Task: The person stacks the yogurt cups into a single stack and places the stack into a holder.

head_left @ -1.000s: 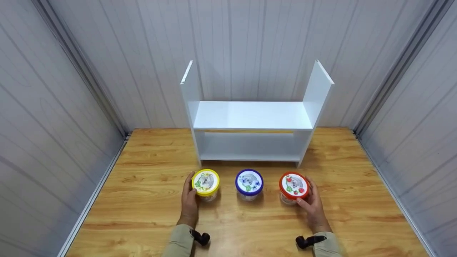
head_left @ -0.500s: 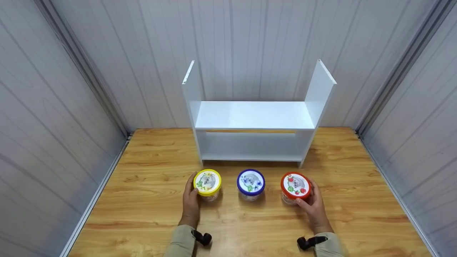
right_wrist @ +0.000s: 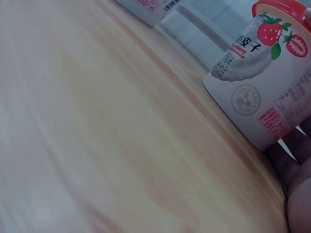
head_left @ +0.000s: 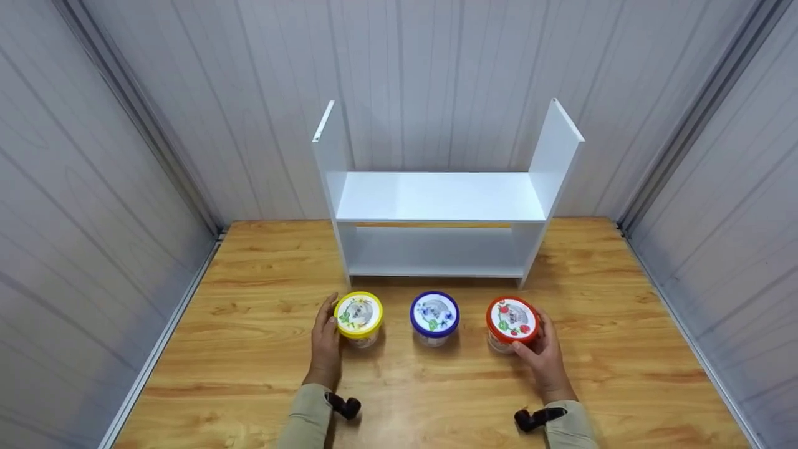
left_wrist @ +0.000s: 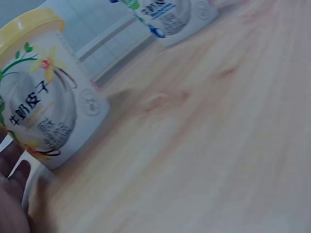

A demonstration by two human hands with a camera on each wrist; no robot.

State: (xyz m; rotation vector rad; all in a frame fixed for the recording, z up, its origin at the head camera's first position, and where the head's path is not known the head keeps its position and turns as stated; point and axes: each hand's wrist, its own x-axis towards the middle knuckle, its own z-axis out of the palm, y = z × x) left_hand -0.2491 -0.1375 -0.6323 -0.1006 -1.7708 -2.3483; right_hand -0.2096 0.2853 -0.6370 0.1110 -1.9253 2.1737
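Note:
Three yogurt cups with printed lids stand upright in a row on the wooden table. The yellow-lidded yogurt cup [head_left: 358, 315] is at the left, and my left hand [head_left: 325, 346] lies along its outer side with loose fingers. In the left wrist view its vanilla-flower print [left_wrist: 46, 92] faces the camera, with a few fingers [left_wrist: 14, 179] by its base. At the right, my right hand [head_left: 545, 358] holds the red-lidded yogurt cup [head_left: 512, 319], thumb at the lid's front and fingers round the far side. Between them is the blue-lidded yogurt cup [head_left: 434, 315], untouched.
Behind the cups stands a white two-tier shelf [head_left: 439, 196] with tall side panels. Its lower board [head_left: 436, 252] sits just above the table [head_left: 249, 349]. Pale panelled walls [head_left: 436, 75] enclose the table at the back and both sides.
My left hand has drawn slightly left, its thumb off the yellow lid's edge. The right hand keeps its hold on the red-lidded cup. The head view has shifted slightly.

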